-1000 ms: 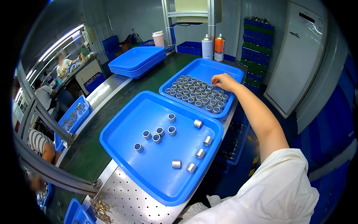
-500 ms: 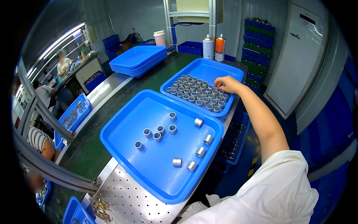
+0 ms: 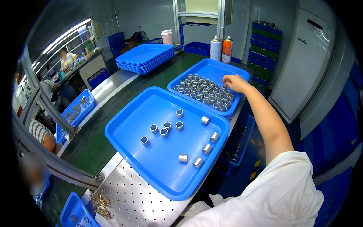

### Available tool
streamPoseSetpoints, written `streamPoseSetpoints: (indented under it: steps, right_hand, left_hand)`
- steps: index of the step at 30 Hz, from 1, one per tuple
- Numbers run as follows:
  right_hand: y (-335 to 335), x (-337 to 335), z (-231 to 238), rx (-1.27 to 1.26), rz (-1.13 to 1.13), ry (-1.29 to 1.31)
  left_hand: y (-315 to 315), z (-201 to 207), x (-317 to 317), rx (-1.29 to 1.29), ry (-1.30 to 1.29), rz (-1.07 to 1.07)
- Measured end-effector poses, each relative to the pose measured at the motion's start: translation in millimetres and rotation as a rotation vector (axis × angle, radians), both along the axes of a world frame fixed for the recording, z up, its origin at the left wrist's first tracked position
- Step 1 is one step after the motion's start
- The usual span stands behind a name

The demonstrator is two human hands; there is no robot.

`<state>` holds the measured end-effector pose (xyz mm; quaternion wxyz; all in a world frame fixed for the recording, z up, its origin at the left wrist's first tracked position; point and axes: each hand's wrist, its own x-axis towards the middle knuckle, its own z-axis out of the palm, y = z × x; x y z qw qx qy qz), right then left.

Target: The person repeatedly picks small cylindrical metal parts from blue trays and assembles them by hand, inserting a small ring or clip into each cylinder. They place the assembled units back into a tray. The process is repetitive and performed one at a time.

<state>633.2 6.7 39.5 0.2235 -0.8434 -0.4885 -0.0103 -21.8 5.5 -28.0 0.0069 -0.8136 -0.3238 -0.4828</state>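
My right hand [image 3: 236, 83] reaches over the far blue tray [image 3: 211, 65] at its right side. Its fingers are bent down and pinched together at the edge of the packed rows of short metal sleeves [image 3: 200, 90]; whatever sits between the fingertips is hidden. Those sleeves stand upright, close together. The nearer blue tray [image 3: 141, 170] holds a few scattered sleeves, some standing, like the one at its left [image 3: 145, 141], and some lying on their sides along the right, such as this sleeve [image 3: 183, 158]. My left hand is out of view.
A stack of blue trays [image 3: 145, 58] stands at the back left, near a pink cup [image 3: 166, 37]. Two spray cans [image 3: 221, 49] stand behind the far tray. A metal frame post [image 3: 56, 166] rises at left. Other people sit beyond it. Stacked crates [image 3: 264, 53] stand behind.
The view has shifted slightly, moving the trays a little to the right in the picture. My right hand stays at the right edge of the sleeve rows, its fingers raised slightly.
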Motion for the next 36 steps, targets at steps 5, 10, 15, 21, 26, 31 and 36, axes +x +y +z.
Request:
streamPoseSetpoints:
  steps: [5,10,15,21,26,31,36]
  right_hand:
    - [2,-3,-6,-0.012,-0.001,0.000]
    - [2,-1,-5,-0.015,0.015,0.013]
    - [2,2,-5,0.022,0.021,0.029]
    - [32,-28,10,0.265,0.081,-0.232]
    - [33,-139,82,0.471,0.419,-0.029]
    - [126,-342,98,0.036,1.039,-0.065]
    - [263,-408,69,-0.144,1.253,-0.116]
  left_hand:
    - [-2,3,-1,-0.031,0.000,0.001]
    - [-1,5,1,-0.032,0.004,-0.025]
    - [-2,6,1,-0.043,0.022,-0.035]
    - [-4,8,-9,-0.051,0.007,-0.011]
    - [11,7,6,-0.105,-0.112,-0.168]
    - [5,0,-23,-0.080,-0.196,-0.133]
    - [4,0,-4,-0.085,-0.262,-0.141]
